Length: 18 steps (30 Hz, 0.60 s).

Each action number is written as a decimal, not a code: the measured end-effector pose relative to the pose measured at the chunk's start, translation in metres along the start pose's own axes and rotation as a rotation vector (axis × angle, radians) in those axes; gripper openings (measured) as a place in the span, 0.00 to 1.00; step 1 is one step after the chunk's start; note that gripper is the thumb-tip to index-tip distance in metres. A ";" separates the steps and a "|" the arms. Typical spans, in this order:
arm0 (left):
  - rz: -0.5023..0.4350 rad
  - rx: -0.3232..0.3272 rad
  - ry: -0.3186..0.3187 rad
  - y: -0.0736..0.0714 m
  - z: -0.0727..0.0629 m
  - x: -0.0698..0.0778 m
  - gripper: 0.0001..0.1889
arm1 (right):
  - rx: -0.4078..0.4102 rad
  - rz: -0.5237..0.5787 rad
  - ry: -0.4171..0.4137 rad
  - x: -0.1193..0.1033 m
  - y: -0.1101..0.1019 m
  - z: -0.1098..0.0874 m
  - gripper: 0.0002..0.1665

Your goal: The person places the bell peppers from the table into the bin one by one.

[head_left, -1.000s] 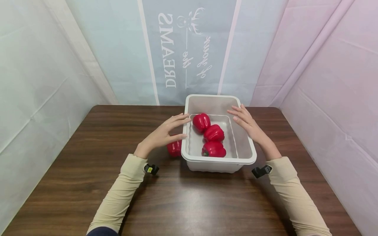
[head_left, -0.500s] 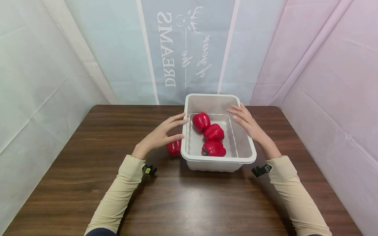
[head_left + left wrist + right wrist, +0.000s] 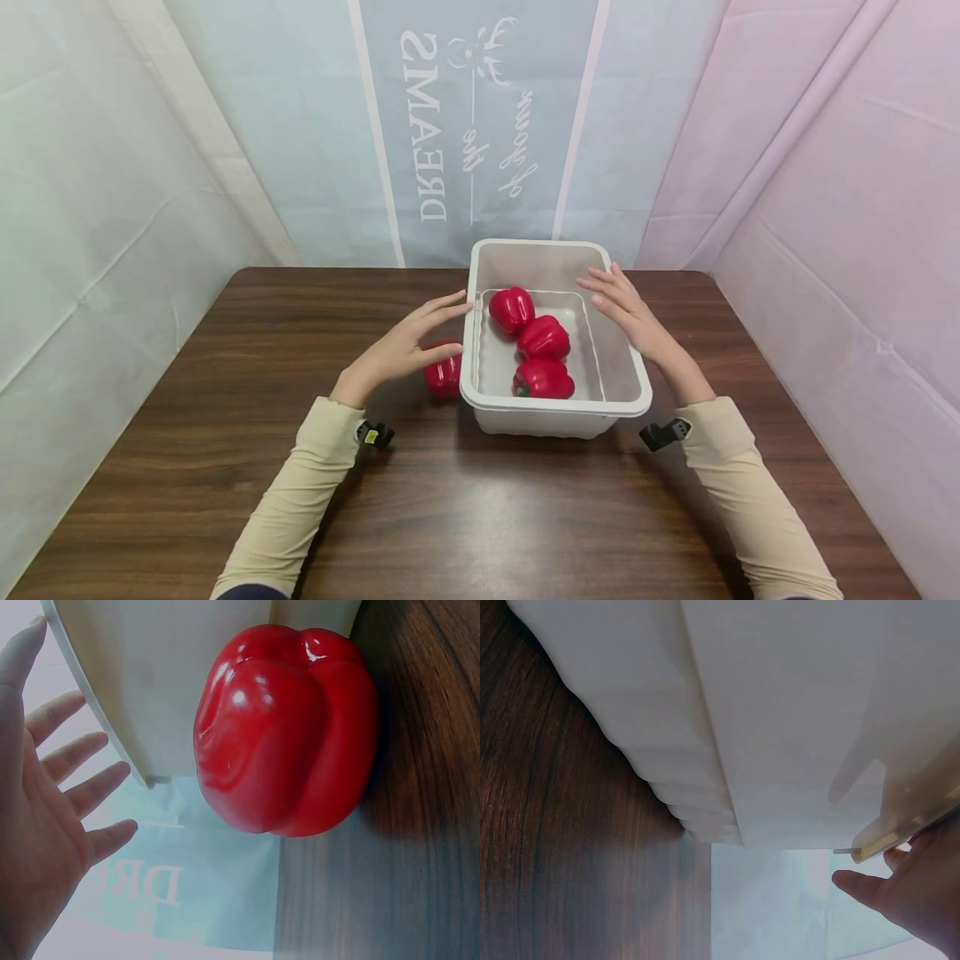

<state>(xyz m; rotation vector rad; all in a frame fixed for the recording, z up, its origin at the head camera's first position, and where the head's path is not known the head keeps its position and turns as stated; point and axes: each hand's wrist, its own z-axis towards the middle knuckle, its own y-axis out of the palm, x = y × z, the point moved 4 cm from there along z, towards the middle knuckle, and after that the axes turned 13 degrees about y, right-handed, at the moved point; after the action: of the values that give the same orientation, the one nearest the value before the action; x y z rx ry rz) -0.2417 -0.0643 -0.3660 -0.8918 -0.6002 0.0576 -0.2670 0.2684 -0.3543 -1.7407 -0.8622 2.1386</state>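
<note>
A white plastic bin (image 3: 558, 407) stands on the table with three red bell peppers inside: one at the back left (image 3: 512, 310), a middle pepper (image 3: 543, 337) and a front pepper (image 3: 543, 380) with a green stem. Outside its left wall lies another red bell pepper (image 3: 289, 735), partly covered by my left hand (image 3: 397, 343) in the head view. That hand holds nothing; its fingers are spread, with the tips close to the left rim. My right hand (image 3: 630, 313) is at the right rim, relaxed fingers reaching over the bin's inside. Whether it touches the rim I cannot tell.
The dark wooden table (image 3: 480, 517) extends around the bin. Pale cloth hangs on both sides, and a blue-grey printed cloth (image 3: 480, 125) hangs behind the table's back edge. A small black device (image 3: 665, 434) is on the right wrist.
My left hand has drawn slightly to the left, its fingertips moving from over the bin's left rim back to its edge. The right hand, bin and peppers look unmoved.
</note>
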 end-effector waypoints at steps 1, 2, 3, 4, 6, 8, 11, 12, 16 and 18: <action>0.002 0.000 -0.002 0.000 -0.001 0.000 0.35 | 0.000 -0.001 0.003 0.000 0.000 0.000 0.24; 0.003 -0.001 -0.006 0.000 -0.001 0.000 0.35 | 0.001 -0.001 0.007 0.000 0.000 0.000 0.24; 0.002 -0.002 -0.011 0.000 -0.002 0.000 0.36 | 0.000 -0.003 0.010 0.001 0.000 0.000 0.25; 0.004 -0.006 -0.019 0.000 -0.002 -0.001 0.37 | 0.001 -0.004 0.015 0.001 0.000 0.000 0.25; -0.001 -0.010 -0.034 0.000 -0.004 -0.001 0.37 | 0.004 -0.005 0.022 0.002 0.000 -0.001 0.25; -0.005 -0.017 -0.051 0.001 -0.005 -0.002 0.38 | 0.006 -0.003 0.025 0.002 0.000 -0.001 0.24; -0.011 -0.025 -0.075 0.002 -0.007 -0.003 0.38 | 0.007 -0.002 0.018 0.001 0.000 -0.001 0.24; -0.010 -0.030 -0.082 0.002 -0.007 -0.003 0.38 | 0.006 -0.002 0.015 0.001 0.000 -0.001 0.24; 0.003 -0.035 -0.100 0.002 -0.011 -0.006 0.39 | 0.001 -0.002 0.007 0.000 -0.001 0.000 0.25; 0.011 -0.034 -0.106 0.002 -0.012 -0.007 0.39 | 0.002 -0.004 0.008 0.000 -0.001 0.000 0.25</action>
<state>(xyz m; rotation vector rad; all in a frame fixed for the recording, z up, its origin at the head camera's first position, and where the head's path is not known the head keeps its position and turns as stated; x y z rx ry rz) -0.2410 -0.0735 -0.3763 -0.9290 -0.6963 0.1058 -0.2669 0.2689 -0.3537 -1.7439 -0.8608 2.1278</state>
